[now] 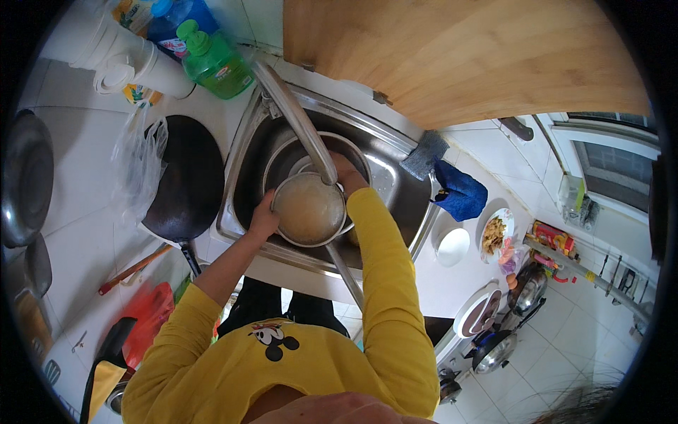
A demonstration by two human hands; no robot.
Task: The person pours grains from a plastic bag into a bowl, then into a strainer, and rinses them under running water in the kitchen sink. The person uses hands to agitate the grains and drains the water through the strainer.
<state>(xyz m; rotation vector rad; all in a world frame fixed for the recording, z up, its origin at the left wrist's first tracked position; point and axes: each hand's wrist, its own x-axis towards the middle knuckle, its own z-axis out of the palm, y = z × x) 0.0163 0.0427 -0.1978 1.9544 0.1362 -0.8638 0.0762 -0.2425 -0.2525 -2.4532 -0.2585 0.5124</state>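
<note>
A long-handled metal saucepan (pixel 310 210) of cloudy, pale brown liquid is at the sink, its handle (pixel 347 278) pointing back toward my body. My left hand (pixel 265 216) grips the pan's left side near the rim. Beyond the pan's right edge, my right hand (pixel 345 168) reaches down by a larger metal basin (pixel 271 159). Its fingers are partly hidden by the faucet (pixel 299 122), so what they hold cannot be told. That basin sits in the stainless steel sink (pixel 394 183), partly covered by the saucepan. The faucet's spout ends just above the pan's far rim.
Left of the sink lie a black wok (pixel 185 180) and a clear plastic bag (pixel 137 169). A green pump bottle (pixel 222 71) stands behind. Rightward are a blue cloth (pixel 460 190), a white bowl (pixel 453 247) and a plate of food (pixel 495 236). A wooden panel (pixel 466 53) overhangs the back.
</note>
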